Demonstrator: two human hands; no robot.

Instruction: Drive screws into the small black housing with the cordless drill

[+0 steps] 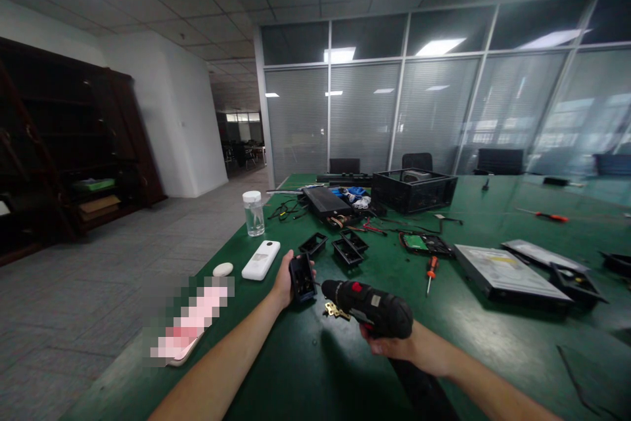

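Note:
My left hand (284, 283) is closed around a small black plastic bracket (302, 278), held upright just above the green table (305, 368). My right hand (394, 344) grips a black cordless screwdriver with a red mark (371, 306). Its tip points left at the bracket and almost touches it. A small brass-coloured part (336, 310) lies on the table under the tool's nose. Two more black brackets (349, 248) lie a little beyond my left hand.
A white power bank (261, 259), a white oval object (223, 268) and a clear jar (254, 213) stand near the left edge. A red-handled screwdriver (431, 271), an optical drive (503, 272), a circuit board (424, 243) and a black crate (414, 190) lie farther off.

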